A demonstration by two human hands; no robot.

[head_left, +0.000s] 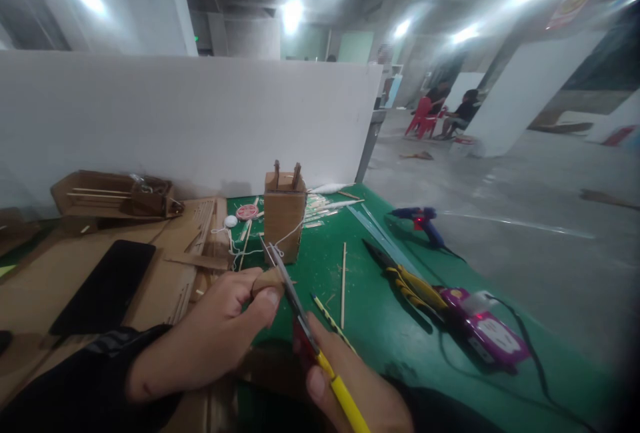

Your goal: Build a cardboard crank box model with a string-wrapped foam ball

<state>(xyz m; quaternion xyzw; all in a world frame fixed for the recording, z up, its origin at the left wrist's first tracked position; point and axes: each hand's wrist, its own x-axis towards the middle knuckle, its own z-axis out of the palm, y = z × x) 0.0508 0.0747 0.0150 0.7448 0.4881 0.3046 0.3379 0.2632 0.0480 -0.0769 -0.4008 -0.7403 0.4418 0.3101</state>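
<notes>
My left hand [235,316] pinches a small piece of brown cardboard [268,281] between thumb and fingers. In my right hand [350,373] is a pair of scissors with yellow handles [300,313]; its blades point up and away, parted at the tips, beside the right edge of the cardboard piece. Just beyond the blades a tall cardboard box [283,219] stands upright on the green table [370,293], with two short posts at its top. White string [250,254] runs across the box front and lies to its left.
Pliers [415,286], a blue glue gun [423,223] and a purple power socket [485,329] lie at the right. Wooden sticks [343,286] lie mid-table. A black phone [107,283] rests on cardboard sheets at the left. Behind stands a white partition [200,119]; people sit far off.
</notes>
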